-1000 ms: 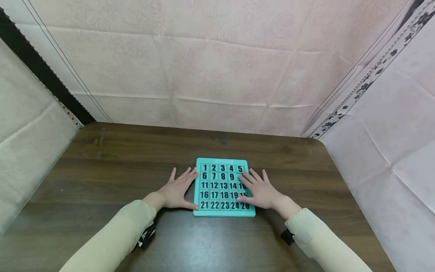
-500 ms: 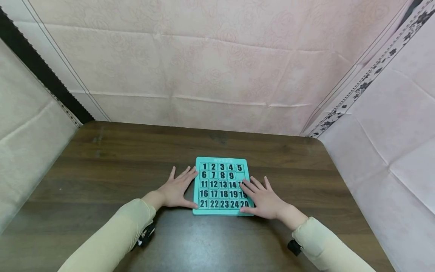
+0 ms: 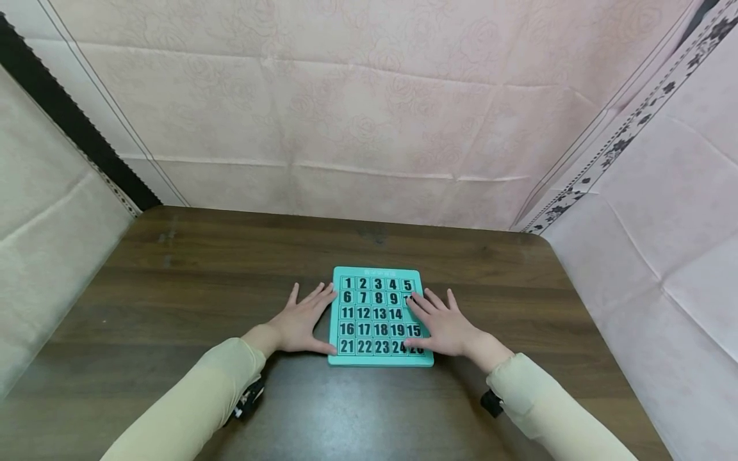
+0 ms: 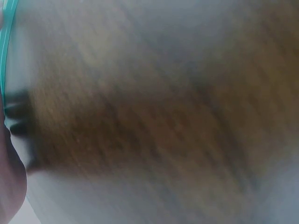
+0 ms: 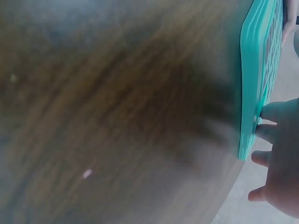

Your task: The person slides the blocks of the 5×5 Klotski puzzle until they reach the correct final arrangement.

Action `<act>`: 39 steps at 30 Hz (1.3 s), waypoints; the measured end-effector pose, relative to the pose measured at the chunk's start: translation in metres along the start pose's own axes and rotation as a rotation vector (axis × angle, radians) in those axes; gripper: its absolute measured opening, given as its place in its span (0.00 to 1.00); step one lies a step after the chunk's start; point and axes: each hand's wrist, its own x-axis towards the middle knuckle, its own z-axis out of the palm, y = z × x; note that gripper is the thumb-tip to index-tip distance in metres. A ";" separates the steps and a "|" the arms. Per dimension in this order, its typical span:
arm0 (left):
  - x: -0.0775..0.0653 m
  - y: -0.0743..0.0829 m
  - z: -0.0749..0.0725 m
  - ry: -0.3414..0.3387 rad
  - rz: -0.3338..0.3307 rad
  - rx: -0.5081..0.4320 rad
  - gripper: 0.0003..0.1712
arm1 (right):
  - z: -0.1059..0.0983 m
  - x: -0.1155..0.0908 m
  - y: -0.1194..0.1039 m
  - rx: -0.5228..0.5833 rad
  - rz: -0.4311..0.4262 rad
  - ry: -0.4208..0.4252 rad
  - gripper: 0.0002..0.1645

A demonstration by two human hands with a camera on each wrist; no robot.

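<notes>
A teal sliding number puzzle (image 3: 378,313) lies flat on the wooden table, its numbered tiles in rows. My left hand (image 3: 296,325) rests against its left edge, fingers spread, thumb at the lower left corner. Over the right column lies my right hand (image 3: 446,326), fingers extended. Its fingertips touch the 10 tile (image 3: 408,298), partly covering it, and the thumb covers part of the bottom row. Below the 10 a teal gap shows, above the 15 tile (image 3: 413,330). In the right wrist view, the puzzle's side (image 5: 252,70) stands beside the fingers; the left wrist view shows only a sliver of it.
The brown wooden table (image 3: 230,256) extends around the puzzle on all sides. Pale patterned cloth (image 3: 357,128) hangs behind it, with more cloth at left and right. A dark wrist device (image 3: 492,403) sits under the right sleeve, another under the left.
The 10 tile has slid up from the third row into the second, leaving the gap below it. My right hand went down, then back up; the left hand stayed.
</notes>
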 end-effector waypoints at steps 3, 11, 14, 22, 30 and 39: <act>0.001 -0.001 0.002 0.005 0.000 0.000 0.67 | -0.001 0.002 0.000 0.006 0.011 -0.008 0.53; 0.001 -0.002 0.002 0.006 0.001 0.003 0.66 | 0.000 -0.002 -0.001 0.021 0.000 0.020 0.52; 0.000 -0.001 0.002 0.006 0.005 -0.001 0.66 | 0.002 -0.010 -0.003 0.021 -0.030 0.035 0.51; 0.000 0.000 0.001 0.010 0.005 0.002 0.66 | 0.009 -0.035 -0.008 0.011 -0.081 0.014 0.49; 0.000 0.000 0.000 0.002 -0.001 0.006 0.67 | 0.010 -0.044 -0.012 0.011 -0.118 0.008 0.48; 0.000 0.000 0.001 0.000 -0.006 0.002 0.67 | 0.011 -0.031 -0.005 -0.014 -0.087 0.015 0.51</act>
